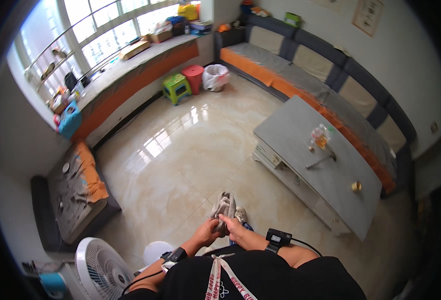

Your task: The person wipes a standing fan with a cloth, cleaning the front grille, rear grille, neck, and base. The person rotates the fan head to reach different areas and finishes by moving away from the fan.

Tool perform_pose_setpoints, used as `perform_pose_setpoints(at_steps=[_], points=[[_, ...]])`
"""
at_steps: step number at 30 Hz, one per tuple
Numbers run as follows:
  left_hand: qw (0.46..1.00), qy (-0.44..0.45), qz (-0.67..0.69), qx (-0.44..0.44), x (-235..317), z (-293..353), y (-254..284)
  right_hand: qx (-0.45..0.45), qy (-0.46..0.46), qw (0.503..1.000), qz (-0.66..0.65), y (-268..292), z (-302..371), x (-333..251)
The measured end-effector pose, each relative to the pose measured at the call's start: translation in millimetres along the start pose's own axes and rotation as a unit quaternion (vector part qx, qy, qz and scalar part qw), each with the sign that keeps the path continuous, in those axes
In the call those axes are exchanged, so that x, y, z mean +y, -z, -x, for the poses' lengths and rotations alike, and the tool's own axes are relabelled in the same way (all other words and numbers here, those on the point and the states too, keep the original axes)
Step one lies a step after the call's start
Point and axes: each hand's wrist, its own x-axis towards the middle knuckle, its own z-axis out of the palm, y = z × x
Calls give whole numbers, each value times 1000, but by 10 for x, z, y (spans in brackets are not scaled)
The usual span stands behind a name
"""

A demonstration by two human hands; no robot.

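A bunched grey-beige cloth (225, 203) is held out in front of my body, above the tiled floor. My left hand (208, 231) grips its lower left side, with the fingers curled in. My right hand (232, 226) pinches the cloth from the right, thumb on top. The two hands are close together, and the cloth sticks up beyond them in loose folds. Its lower end is hidden by my fingers. Just right of the hands, one of my shoes (241, 214) shows on the floor.
At right stands a grey coffee table (300, 120) bearing a plastic bottle (321, 138), a hammer-like tool (322, 160) and a small gold-coloured object (356, 186). Behind it runs a long sofa (310, 92). A white fan (103, 262) is near my left. Stools (177, 90) and a lined bin (215, 78) stand farther off.
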Motion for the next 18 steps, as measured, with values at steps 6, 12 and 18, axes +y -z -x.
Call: perform_pose_setpoints(at_steps=[6,12,18], points=[[949,121,275,91,-12,-620,669,12,21,998,63,-43,-1138,-921],[861,272,334,270,-277,-749,1128,-36,-46,997,58,-169,-1865,-1820],[788,344,432,273,-610,-594,1304,-132,-135,967,172,-806,-2115,-1657]])
